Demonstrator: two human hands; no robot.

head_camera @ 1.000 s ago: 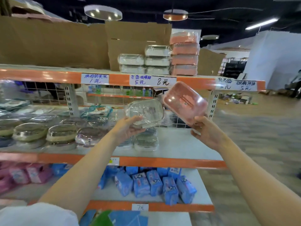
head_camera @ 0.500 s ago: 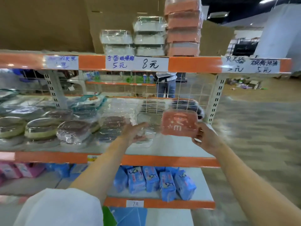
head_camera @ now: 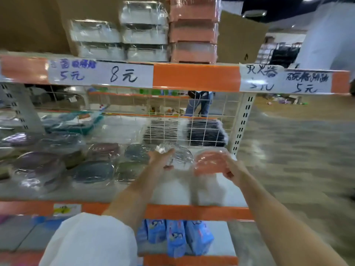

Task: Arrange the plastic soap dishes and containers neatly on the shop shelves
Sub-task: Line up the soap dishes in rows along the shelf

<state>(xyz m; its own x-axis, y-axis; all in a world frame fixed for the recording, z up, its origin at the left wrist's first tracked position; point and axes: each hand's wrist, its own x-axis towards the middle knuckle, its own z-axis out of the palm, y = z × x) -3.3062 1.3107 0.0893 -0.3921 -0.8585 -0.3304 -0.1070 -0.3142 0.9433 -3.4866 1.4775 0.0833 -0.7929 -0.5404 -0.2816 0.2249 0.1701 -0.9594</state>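
Note:
My left hand (head_camera: 160, 159) holds a clear plastic soap dish (head_camera: 180, 158) low over the middle shelf (head_camera: 172, 191). Just to its right, my right hand (head_camera: 233, 169) grips a pink soap dish (head_camera: 208, 163) by its right side, close above the white shelf board. The two dishes sit side by side, almost touching. Whether either rests on the board is blurred. Left of them lie several wrapped oval soap dishes (head_camera: 92, 169) in rows.
The top shelf carries stacked clear containers (head_camera: 142, 33) and pink containers (head_camera: 193, 31) in front of cardboard. A wire grid (head_camera: 192, 120) backs the middle shelf, with dark packs behind it. Blue packets (head_camera: 176, 237) fill the lower shelf. A person stands behind the rack.
Both hands have lowered the clear and pink dishes from chest height down toward the middle shelf board, and the camera has moved closer.

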